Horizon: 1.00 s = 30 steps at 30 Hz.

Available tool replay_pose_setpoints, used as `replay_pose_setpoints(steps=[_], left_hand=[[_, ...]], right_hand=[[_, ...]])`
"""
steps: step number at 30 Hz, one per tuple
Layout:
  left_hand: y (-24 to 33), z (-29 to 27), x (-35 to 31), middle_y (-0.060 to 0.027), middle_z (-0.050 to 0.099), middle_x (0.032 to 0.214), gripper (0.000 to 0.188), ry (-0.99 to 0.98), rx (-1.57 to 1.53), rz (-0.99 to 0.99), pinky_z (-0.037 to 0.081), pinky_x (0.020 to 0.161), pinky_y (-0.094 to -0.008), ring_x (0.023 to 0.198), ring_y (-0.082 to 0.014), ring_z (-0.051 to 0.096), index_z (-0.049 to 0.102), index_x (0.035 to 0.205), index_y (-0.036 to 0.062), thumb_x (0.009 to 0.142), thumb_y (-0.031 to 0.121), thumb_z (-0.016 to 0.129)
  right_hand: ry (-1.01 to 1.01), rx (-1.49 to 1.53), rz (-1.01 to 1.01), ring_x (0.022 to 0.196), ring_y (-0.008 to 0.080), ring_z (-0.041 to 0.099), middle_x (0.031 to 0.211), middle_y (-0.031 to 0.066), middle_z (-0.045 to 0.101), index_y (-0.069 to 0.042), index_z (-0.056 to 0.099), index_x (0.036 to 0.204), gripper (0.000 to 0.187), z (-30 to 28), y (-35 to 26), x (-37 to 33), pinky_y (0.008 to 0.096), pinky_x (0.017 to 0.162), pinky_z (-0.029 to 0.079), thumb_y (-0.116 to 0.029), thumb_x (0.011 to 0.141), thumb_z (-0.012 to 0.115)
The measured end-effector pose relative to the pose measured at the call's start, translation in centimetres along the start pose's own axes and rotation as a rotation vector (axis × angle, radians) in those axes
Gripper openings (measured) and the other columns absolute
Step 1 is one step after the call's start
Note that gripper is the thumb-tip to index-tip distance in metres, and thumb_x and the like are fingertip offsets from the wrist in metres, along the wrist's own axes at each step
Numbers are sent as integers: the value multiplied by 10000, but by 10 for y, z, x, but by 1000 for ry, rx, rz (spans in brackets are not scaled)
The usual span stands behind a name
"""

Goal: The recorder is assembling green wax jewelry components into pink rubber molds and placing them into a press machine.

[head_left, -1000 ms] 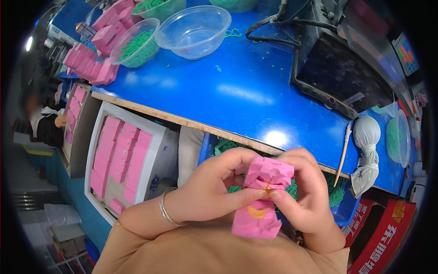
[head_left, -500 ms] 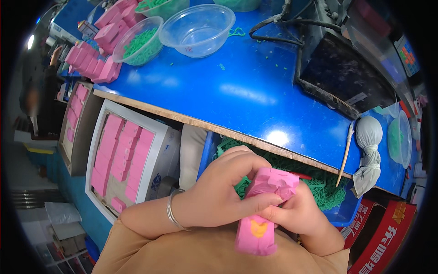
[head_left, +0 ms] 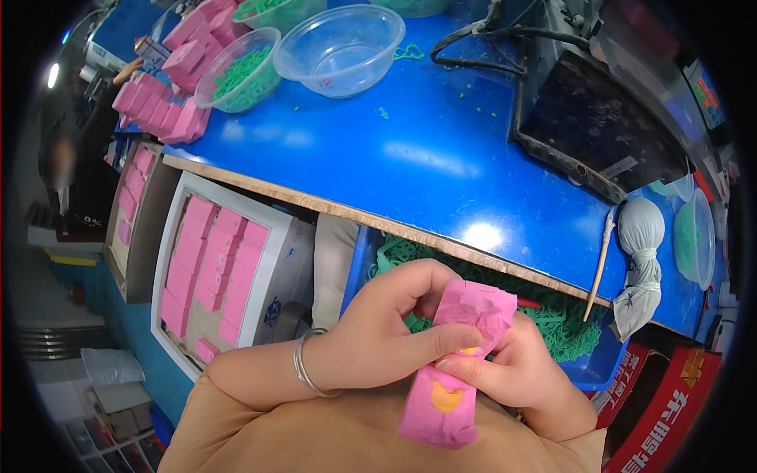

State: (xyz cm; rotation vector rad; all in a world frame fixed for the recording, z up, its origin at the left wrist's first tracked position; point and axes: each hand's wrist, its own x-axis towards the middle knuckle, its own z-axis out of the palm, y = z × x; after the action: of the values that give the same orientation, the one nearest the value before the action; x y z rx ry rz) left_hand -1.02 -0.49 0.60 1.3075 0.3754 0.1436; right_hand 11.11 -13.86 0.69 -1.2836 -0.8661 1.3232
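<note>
Low in front of me, both hands grip a soft-looking pink block [head_left: 446, 422], probably a rubber mould, with a yellow patch on its near part. My left hand [head_left: 386, 327], with silver bangles on its wrist, has its fingers around the far side and its thumb pressed on the top. Closed on the right side, my right hand [head_left: 516, 374] has its thumb close below the left one. The block's far end looks creased and bent, and a bit of yellow shows by the left thumb. Fingers hide its middle.
Under the edge of the blue table [head_left: 331, 150] sits a blue bin [head_left: 356, 264] of tangled green pieces [head_left: 579, 339]. A box of pink blocks [head_left: 189, 244] stands left. Clear bowls [head_left: 339, 59], a dark machine [head_left: 603, 118] and a tied grey cloth pouch [head_left: 640, 229] are on the table.
The pink block has bent further, and its near end has swung slightly left and toward me. A second bit of yellow shows by the left thumb. Both hands keep their hold.
</note>
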Motion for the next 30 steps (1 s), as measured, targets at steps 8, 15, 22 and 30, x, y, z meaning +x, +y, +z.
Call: replay_pose_setpoints(steps=[8, 15, 22, 30], left_hand=[[3, 10, -3, -109, 504, 1148, 295, -152, -528, -163, 387, 923, -318, 1084, -172, 476, 418, 1181, -4, 904, 96, 425], [4, 11, -1, -128, 486, 1173, 331, -73, -317, 6, 436, 880, -322, 1062, -172, 502, 347, 1223, 2, 918, 118, 402], [1, 10, -1, -95, 465, 1169, 389, -20, -222, 128, 386, 910, -290, 1087, -146, 457, 310, 1269, -18, 912, 94, 416], [-2, 7, 1, -154, 395, 1276, 517, -208, -42, 225, 329, 974, -365, 1173, -220, 413, 261, 1299, -21, 868, 131, 504]], right_hand=[[16, 92, -25, 701, 131, 579, 757, 55, 602, -17, 588, 914, 189, -3, -1, 0, 262, 614, 449, -160, 795, 622], [385, -686, -502, 525, 186, 510, 712, 108, 541, 30, 579, 892, 320, -12, 6, -3, 282, 472, 414, -283, 823, 566], [481, -579, -673, 630, 152, 523, 828, 124, 540, 41, 533, 1046, 457, -10, 6, -4, 235, 517, 439, -267, 742, 679], [468, -294, -442, 649, 121, 501, 844, 103, 490, 8, 483, 899, 360, -4, 6, -9, 203, 538, 431, -50, 657, 744]])
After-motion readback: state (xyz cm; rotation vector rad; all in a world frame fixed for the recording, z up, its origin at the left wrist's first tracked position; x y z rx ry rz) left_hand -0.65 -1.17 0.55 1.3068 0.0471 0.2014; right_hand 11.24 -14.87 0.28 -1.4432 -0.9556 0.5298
